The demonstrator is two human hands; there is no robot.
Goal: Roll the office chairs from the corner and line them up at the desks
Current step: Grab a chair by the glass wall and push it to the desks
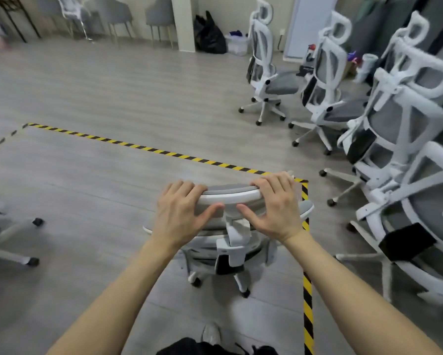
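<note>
A white-framed office chair with grey mesh (pixel 230 242) stands right in front of me, seen from above and behind. My left hand (pixel 179 213) grips the left end of its headrest (pixel 229 194), fingers over the top and thumb on the near side. My right hand (pixel 276 203) grips the right end the same way. The chair's wheeled base (pixel 241 285) rests on the grey floor, just inside a corner of yellow-black floor tape (pixel 305 185).
Several matching white chairs (pixel 399 129) stand in a row along the right side. Part of another chair's base (pixel 13 242) shows at the left edge. Grey side chairs (pixel 161 14), a black bag (pixel 210 34) and a bin stand by the far wall.
</note>
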